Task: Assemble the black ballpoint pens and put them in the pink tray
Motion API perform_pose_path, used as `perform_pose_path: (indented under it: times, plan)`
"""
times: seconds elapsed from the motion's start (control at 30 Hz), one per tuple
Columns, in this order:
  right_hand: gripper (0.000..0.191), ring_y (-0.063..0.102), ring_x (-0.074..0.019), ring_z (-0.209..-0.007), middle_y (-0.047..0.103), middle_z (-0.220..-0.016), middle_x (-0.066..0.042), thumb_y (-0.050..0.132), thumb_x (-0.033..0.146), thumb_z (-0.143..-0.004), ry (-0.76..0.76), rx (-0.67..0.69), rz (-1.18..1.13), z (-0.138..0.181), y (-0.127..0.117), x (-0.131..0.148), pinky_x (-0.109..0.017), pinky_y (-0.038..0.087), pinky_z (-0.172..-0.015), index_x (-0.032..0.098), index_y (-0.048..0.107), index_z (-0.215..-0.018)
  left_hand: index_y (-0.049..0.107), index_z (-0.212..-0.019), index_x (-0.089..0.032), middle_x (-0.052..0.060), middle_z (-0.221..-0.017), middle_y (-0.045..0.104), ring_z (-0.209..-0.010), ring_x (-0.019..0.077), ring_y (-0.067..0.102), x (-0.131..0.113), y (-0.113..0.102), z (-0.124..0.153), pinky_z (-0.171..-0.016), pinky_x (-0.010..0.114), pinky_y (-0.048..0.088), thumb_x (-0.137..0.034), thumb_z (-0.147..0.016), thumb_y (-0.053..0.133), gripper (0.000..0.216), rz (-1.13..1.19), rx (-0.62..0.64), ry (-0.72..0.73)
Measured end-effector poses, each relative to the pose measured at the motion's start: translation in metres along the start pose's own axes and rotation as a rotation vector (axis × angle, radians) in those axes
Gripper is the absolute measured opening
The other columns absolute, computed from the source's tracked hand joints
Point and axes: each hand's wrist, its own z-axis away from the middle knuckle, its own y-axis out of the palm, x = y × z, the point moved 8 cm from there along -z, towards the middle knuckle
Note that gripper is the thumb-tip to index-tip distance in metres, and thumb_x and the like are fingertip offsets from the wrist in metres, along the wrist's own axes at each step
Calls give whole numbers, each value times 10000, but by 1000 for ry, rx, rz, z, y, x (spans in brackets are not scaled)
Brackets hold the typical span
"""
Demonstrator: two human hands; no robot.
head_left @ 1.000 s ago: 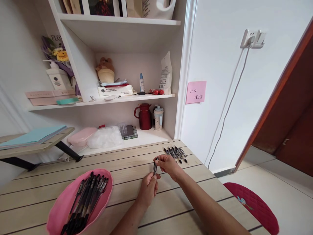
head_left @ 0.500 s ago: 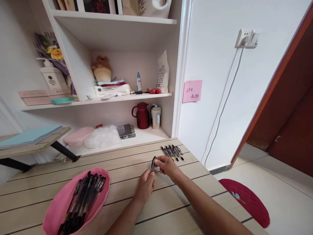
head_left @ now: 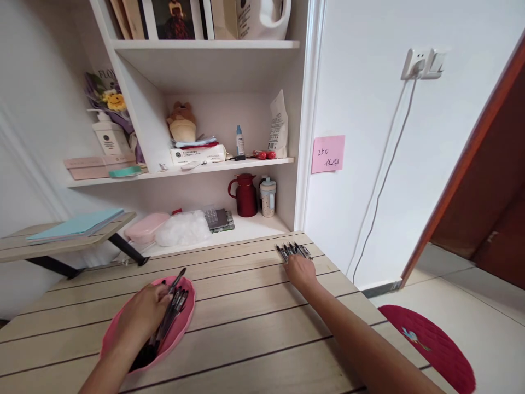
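Note:
My left hand (head_left: 143, 314) is over the pink bowl (head_left: 183, 324) at the near left of the wooden table, fingers closed round a black pen (head_left: 176, 280) whose end sticks up past the rim. Several more black pens (head_left: 170, 317) lie in the bowl. My right hand (head_left: 301, 269) reaches to the far right of the table and rests on a row of several black pens (head_left: 293, 250) laid side by side. Its fingers are curled down on the pens; I cannot make out whether one is pinched.
White shelves behind the table hold a red jug (head_left: 245, 195), a cup (head_left: 267, 197), a pink box (head_left: 146, 226) and a plastic bag (head_left: 182, 228). A small wooden stand (head_left: 61, 241) is at the left. The table's right edge drops to the floor with a red mat (head_left: 435, 345).
Both hands held one pen together at the table's middle. They have since parted: the left went to the pink bowl and took a pen, the right went to the row at the far right.

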Motion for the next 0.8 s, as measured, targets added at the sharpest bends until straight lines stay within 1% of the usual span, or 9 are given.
perform_pose_path:
  times: [0.1, 0.2, 0.3, 0.4, 0.5, 0.57, 0.63, 0.73, 0.8]
  plan:
    - [252, 575, -246, -891, 619, -964, -164, 432, 182, -788, 0, 8, -9, -1, 5, 4, -332, 389, -739, 135, 650, -905, 627, -701, -204, 59, -755, 662, -752, 216, 595, 40, -2, 7, -595, 258, 344, -302, -763, 411, 245, -94, 37, -47]
    - [250, 579, -259, -885, 623, -940, -176, 429, 141, -770, 22, 8, -33, -1, 8, 5, -345, 397, -734, 121, 650, -885, 609, -709, -199, 69, -746, 671, -736, 224, 606, 63, 6, 10, -589, 265, 350, -276, -767, 397, 232, -129, 70, -82]
    - [221, 583, -270, -868, 624, -913, -189, 465, 162, -750, 47, -2, -87, 2, 9, 5, -347, 402, -717, 103, 644, -864, 594, -776, -190, 91, -811, 675, -785, 240, 611, 74, 11, 10, -623, 283, 375, -248, -762, 397, 206, -146, 52, -107]
    - [178, 588, -253, -820, 630, -875, -173, 506, 196, -719, 73, -8, -177, 8, 9, 2, -315, 403, -666, 105, 638, -796, 594, -846, -159, 128, -860, 662, -826, 260, 604, 73, 8, 10, -682, 317, 401, -271, -765, 398, 240, -158, 2, -111]
    - [173, 568, -179, -637, 620, -673, -97, 513, 254, -708, 71, 40, -361, 20, 14, 3, -253, 374, -539, 129, 601, -627, 609, -881, -133, 148, -903, 641, -900, 279, 572, 42, -7, 13, -780, 357, 400, -342, -761, 416, 309, -86, -167, -34]
    - [246, 489, -117, -491, 556, -537, -36, 503, 323, -719, 49, 88, -499, 32, 19, 12, -222, 324, -454, 144, 555, -557, 617, -906, -152, 121, -973, 633, -968, 257, 548, 6, -7, 19, -840, 341, 389, -352, -752, 436, 311, 166, -229, 35]
    - [293, 380, -75, -405, 489, -475, 9, 494, 386, -724, 27, 154, -684, 48, 27, 26, -208, 269, -399, 155, 525, -547, 629, -883, -185, 76, -943, 653, -947, 224, 564, -40, 20, 22, -817, 311, 411, -387, -731, 484, 292, 559, -35, 94]
    - [291, 282, -54, -382, 420, -437, 43, 541, 401, -686, -5, 297, -1068, 73, 40, 53, -204, 209, -378, 160, 494, -531, 578, -962, -172, 84, -855, 657, -812, 202, 602, -104, 77, 31, -685, 304, 448, -440, -664, 586, 401, 1138, 303, -36]
    - [281, 301, -55, -405, 426, -441, 44, 576, 379, -659, -66, 331, -1149, 84, 42, 67, -200, 219, -397, 155, 493, -513, 544, -967, -170, 84, -822, 649, -743, 179, 609, -135, 108, 36, -641, 293, 448, -451, -670, 599, 413, 1412, 435, -134]
